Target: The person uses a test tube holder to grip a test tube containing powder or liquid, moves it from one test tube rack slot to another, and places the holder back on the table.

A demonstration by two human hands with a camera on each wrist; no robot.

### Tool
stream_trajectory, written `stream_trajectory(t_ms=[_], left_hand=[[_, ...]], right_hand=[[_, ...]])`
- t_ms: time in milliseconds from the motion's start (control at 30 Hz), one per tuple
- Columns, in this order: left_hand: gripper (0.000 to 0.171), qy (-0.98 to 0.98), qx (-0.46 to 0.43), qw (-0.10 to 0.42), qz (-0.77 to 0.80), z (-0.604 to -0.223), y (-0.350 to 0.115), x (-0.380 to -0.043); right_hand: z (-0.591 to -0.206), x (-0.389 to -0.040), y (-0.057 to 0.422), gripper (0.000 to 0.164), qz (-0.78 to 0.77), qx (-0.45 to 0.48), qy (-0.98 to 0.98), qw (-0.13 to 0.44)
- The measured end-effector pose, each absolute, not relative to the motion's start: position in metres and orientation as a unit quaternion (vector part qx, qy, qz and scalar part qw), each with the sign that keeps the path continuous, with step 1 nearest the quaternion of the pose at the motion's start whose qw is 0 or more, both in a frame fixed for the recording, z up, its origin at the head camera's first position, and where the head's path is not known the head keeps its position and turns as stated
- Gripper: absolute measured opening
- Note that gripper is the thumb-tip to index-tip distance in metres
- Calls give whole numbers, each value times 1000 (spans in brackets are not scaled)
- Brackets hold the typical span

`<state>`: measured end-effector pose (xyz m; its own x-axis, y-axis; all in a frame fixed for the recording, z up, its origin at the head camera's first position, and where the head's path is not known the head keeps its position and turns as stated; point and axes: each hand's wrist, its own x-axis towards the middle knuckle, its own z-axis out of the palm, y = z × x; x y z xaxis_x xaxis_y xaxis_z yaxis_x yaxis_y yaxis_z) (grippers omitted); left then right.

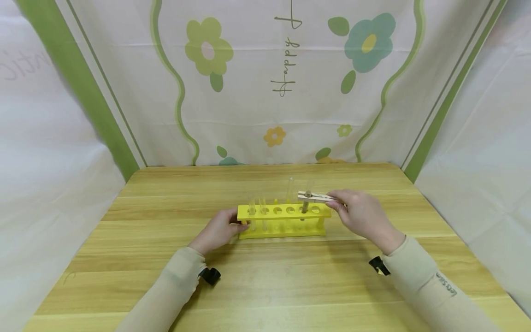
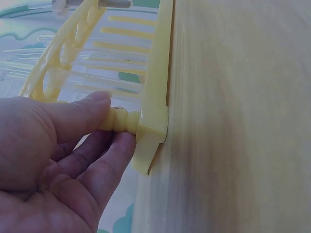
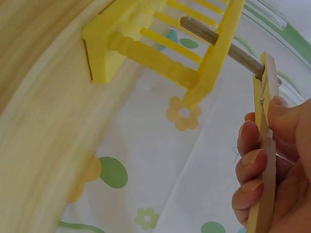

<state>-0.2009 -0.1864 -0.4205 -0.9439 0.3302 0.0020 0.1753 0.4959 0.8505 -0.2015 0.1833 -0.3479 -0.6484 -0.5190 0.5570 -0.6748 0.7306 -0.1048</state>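
A yellow test tube rack stands on the table. My left hand holds its left end, with thumb and fingers pinching the ridged end post. With my right hand I grip a wooden test tube clamp, fingers curled round its handle. The clamp's jaws hold a test tube with grey-brown contents near its upper part. That tube passes through a hole toward the rack's right end; its rounded bottom hangs between top plate and base. Two clear test tubes stand in the leftmost holes.
Another clear tube rises upright at the rack's back side, beside a short yellow peg. The wooden table ends at a flowered white curtain behind, with more white cloth on both sides.
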Motion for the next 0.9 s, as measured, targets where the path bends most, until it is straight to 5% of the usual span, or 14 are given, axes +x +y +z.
stream_trajectory(t_ms=[900], left_hand=[[27, 861, 153, 76, 479, -422, -187, -201]], right_hand=[[-298, -198, 180, 17, 139, 344, -876, 308]])
